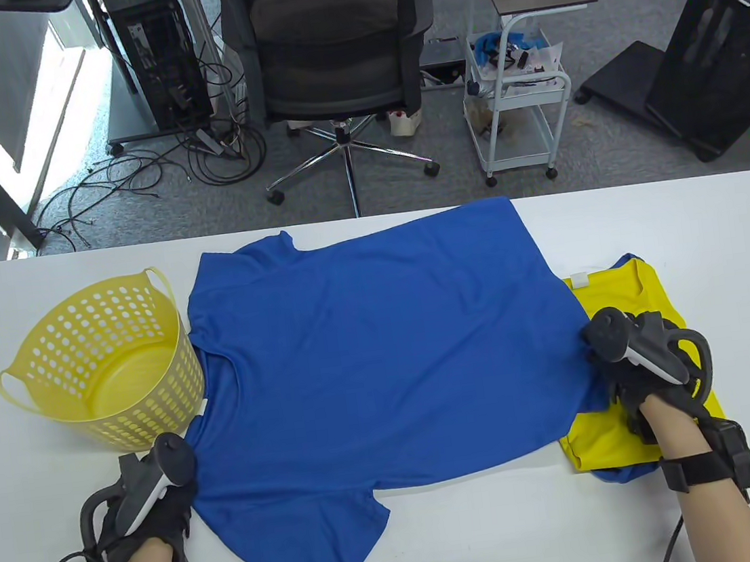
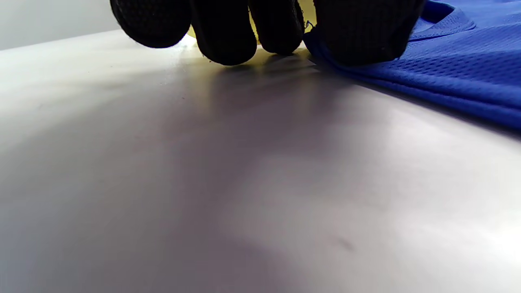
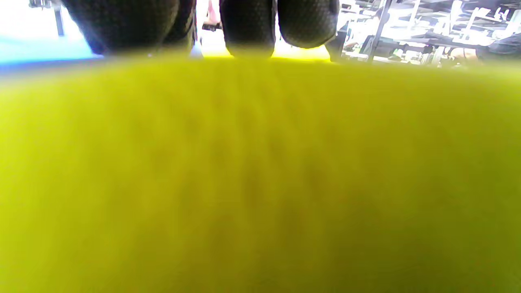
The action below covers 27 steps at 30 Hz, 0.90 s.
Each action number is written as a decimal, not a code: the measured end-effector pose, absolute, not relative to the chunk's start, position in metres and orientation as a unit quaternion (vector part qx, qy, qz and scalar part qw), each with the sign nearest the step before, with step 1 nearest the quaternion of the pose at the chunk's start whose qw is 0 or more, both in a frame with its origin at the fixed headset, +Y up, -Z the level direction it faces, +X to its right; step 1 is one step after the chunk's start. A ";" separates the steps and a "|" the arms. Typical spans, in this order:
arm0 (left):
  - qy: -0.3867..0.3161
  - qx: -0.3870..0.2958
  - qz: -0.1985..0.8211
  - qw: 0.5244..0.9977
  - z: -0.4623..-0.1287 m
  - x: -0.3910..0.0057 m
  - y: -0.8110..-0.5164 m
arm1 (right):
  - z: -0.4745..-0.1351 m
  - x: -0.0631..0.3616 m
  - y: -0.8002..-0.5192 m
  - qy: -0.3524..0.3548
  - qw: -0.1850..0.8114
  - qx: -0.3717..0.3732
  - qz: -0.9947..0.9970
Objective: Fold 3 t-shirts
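Observation:
A blue t-shirt (image 1: 383,348) lies spread flat across the white table (image 1: 717,232), its collar toward the left. My left hand (image 1: 166,474) is at the shirt's left edge by the collar. In the left wrist view its fingers (image 2: 362,36) pinch the blue fabric (image 2: 447,77) at the table. My right hand (image 1: 606,352) grips the shirt's right hem, which is drawn to a point there. It rests over a folded yellow t-shirt (image 1: 629,294) that fills the right wrist view (image 3: 260,171). The shirt looks pulled taut between both hands.
A yellow perforated basket (image 1: 104,355) stands at the left, touching the shirt's shoulder. A folded blue garment (image 1: 617,473) peeks out under the yellow one. Beyond the far edge are an office chair (image 1: 332,47) and a white cart (image 1: 516,93).

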<state>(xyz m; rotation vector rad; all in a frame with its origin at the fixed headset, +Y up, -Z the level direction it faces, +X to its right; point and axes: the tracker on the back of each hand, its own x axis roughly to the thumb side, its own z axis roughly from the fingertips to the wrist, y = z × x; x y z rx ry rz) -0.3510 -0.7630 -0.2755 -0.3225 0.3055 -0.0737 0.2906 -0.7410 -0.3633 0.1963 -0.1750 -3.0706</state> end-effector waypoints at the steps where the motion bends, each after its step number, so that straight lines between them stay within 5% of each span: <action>1: 0.153 -0.159 -0.039 0.974 -0.275 -0.351 -0.763 | -0.364 0.289 -0.745 -0.068 0.044 0.064 -0.995; 27: 0.173 -0.130 -0.047 0.975 -0.275 -0.353 -0.766 | -0.367 0.269 -0.765 -0.072 0.127 0.027 -0.989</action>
